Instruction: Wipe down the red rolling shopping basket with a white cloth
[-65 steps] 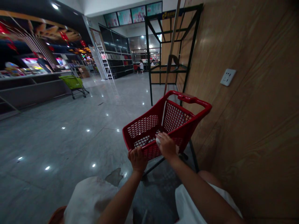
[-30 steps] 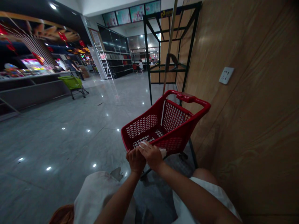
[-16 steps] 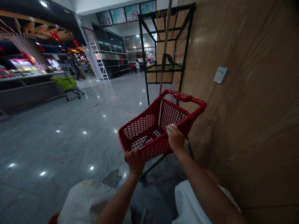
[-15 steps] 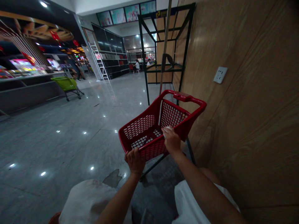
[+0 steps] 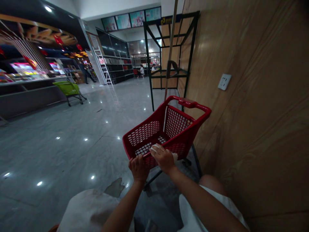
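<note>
A red plastic shopping cart (image 5: 178,138) with a latticed basket stands in front of me, its handle towards the upper right. My left hand (image 5: 139,168) is closed over the near rim at the basket's lower left corner. Farther right along that same rim, my right hand (image 5: 164,158) presses a white cloth (image 5: 175,157) against the edge. Part of the cloth shows at the fingertips and part below the palm; the rest is hidden under the hand. The basket holds nothing that I can make out.
A wood-panel wall (image 5: 246,129) with a socket (image 5: 224,82) rises close on the right. Behind the cart stands a dark metal frame (image 5: 148,64) with a pole before it. A green cart (image 5: 67,88) is by the counter at left; a person walks behind it.
My right hand has slid with the cloth along the near rim, leftward and towards me, closer to my left hand. The left hand keeps its hold. The distant person has moved right.
</note>
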Motion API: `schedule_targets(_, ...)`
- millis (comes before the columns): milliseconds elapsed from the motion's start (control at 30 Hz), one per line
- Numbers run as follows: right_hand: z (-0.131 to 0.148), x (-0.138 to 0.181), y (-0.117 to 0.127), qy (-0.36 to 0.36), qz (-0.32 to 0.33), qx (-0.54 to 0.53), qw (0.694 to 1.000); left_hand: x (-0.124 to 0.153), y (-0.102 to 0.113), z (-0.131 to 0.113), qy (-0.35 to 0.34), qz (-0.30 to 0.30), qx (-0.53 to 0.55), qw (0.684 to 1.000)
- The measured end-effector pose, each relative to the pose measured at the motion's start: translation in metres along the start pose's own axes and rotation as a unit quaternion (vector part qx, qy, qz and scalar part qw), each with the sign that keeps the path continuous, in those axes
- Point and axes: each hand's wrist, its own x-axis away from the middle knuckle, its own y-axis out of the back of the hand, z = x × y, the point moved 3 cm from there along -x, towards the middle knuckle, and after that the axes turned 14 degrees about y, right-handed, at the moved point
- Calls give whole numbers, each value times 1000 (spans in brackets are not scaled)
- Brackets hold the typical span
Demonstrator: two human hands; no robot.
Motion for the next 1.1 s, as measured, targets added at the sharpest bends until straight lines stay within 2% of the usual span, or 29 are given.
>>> schedule_targets(133, -46, 15, 19, -52, 17, 55, 997, 2, 0, -4, 15, 20, 13, 1000)
schedule_targets(267, -106, 31, 59, -116, 37, 113, 986, 5, 2, -8, 14, 35, 27, 999)
schedule_targets(367, -131, 37, 80, -149, 25, 136, 979, 10, 6, -13, 20, 40, 36, 998)
schedule_targets(467, -116, 33, 75, -141, 13, 117, 983, 17, 10, -19, 18, 25, 35, 999)
schedule_targets(600, -46, 20, 38, -98, 0, 53, 994, 24, 17, -19, -8, -1, 40, 999)
schedule_targets(700, 10, 12, 15, -59, -9, 14, 998, 27, 23, -13, -20, 3, 36, 999)
schedule_targets(767, 35, 10, 11, -39, -4, 1, 999, 27, 30, -7, -21, 12, 26, 999)
schedule_targets(833, 49, 9, 15, -17, 16, 1, 1000, 27, 39, -1, -24, 19, 17, 999)
schedule_targets(900, 51, 12, 26, 4, 49, 18, 999, 27, 49, 6, -31, 27, 14, 999)
schedule_targets(967, 40, 18, 43, 0, 83, 50, 995, 27, 58, 14, -36, 35, 17, 999)
schedule_targets(1100, -14, 39, 90, -74, 119, 128, 982, 28, 68, 33, -31, 29, 27, 999)
